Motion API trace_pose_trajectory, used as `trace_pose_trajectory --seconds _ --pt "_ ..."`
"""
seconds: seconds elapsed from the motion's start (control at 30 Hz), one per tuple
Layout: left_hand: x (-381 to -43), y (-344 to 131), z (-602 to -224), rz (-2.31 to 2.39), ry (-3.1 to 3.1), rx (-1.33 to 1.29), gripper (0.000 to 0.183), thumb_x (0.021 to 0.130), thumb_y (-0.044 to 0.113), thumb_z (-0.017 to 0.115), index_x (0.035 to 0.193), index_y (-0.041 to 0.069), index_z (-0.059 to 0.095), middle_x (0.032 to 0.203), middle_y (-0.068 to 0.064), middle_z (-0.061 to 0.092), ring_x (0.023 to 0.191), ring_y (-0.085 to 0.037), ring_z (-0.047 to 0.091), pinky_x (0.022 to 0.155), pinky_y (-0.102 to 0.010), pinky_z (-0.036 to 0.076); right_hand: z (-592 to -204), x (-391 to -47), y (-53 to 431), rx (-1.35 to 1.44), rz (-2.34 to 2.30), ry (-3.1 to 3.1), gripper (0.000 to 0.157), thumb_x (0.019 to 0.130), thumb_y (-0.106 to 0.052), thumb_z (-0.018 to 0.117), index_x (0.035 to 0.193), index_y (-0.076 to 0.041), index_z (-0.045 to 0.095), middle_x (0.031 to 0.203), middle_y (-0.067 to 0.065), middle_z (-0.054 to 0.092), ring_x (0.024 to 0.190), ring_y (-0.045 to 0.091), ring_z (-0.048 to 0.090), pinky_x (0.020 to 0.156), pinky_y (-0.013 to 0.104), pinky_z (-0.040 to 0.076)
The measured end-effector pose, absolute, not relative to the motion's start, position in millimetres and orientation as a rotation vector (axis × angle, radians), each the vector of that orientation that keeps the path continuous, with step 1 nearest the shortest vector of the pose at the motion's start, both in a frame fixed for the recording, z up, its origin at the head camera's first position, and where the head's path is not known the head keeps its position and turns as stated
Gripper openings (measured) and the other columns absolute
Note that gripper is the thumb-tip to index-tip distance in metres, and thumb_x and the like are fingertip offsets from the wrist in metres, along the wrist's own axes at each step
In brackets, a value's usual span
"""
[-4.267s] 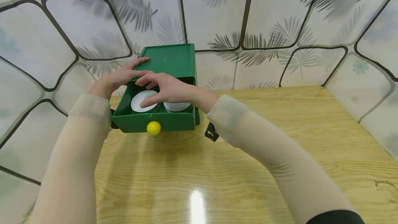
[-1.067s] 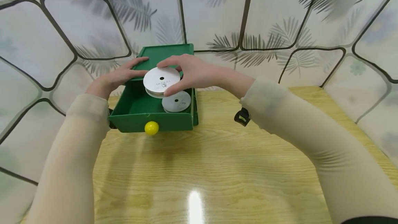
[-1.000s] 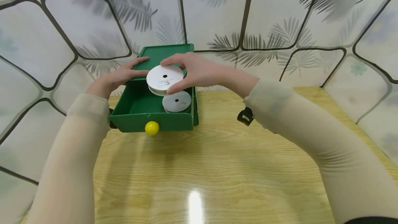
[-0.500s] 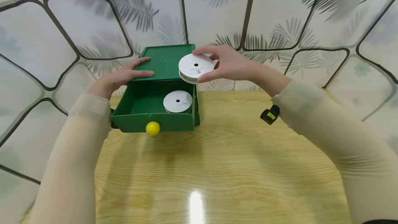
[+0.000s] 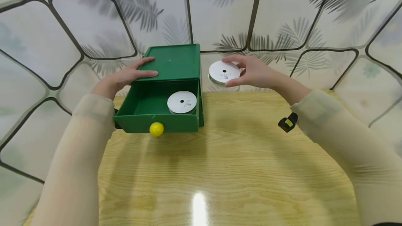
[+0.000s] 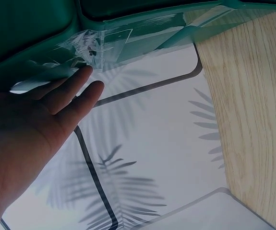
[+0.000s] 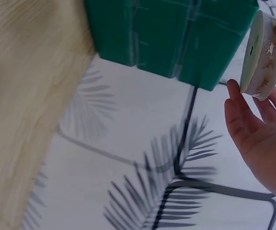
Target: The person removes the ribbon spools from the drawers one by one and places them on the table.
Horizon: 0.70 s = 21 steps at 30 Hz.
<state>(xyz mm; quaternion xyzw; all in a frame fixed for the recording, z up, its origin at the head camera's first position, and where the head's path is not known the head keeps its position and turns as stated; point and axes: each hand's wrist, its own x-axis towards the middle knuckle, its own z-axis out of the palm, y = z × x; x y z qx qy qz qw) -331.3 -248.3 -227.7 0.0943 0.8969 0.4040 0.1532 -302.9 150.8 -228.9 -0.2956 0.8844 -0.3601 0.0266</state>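
Observation:
In the head view my right hand pinches a white ribbon spool by its edge, in the air right of the green box. Pale ribbon with a brownish print shows around this spool in the right wrist view. A second white ribbon spool lies flat at the right of the pulled-out green drawer, which has a yellow knob. My left hand rests on the box's top left edge, thumb and a finger extended. The left wrist view shows its palm beside the box's side.
The box stands at the back left of the wooden table, close to a backdrop patterned with leaves and dark outlines. Clear tape clings to the box's side. A black strap piece sits at my right wrist.
My right hand has gripped the left spool, lifted it out of the drawer and carried it right, past the box's side. My left hand has stayed on the box.

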Motion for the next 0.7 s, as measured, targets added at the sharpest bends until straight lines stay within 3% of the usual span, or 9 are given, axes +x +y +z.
trace_pose_trajectory --seconds 0.37,0.7 --pt "-330.9 -247.5 -226.8 1.138 2.581 0.268 0.086 0.093 0.047 0.061 0.158 0.032 0.007 0.161 -0.003 -0.015 0.143 -0.041 0.011 0.107 -0.066 0.019 -278.5 -319.8 173.4 -0.776 -1.194 2.737 0.077 0.078 -0.015 0.084 0.144 -0.004 0.046 0.139 0.019 0.047 0.111 0.034 0.055 0.076 0.030 0.047" --pt "-330.9 -247.6 -227.1 1.143 2.584 0.268 0.085 0.093 0.047 0.061 0.158 0.032 0.008 0.161 -0.003 -0.015 0.143 -0.041 0.011 0.107 -0.066 0.019 -324.3 -332.8 182.3 -0.680 -1.149 2.720 0.080 0.080 -0.021 0.082 0.146 -0.002 0.041 0.145 0.021 0.041 0.119 0.038 0.048 0.080 0.039 0.047"
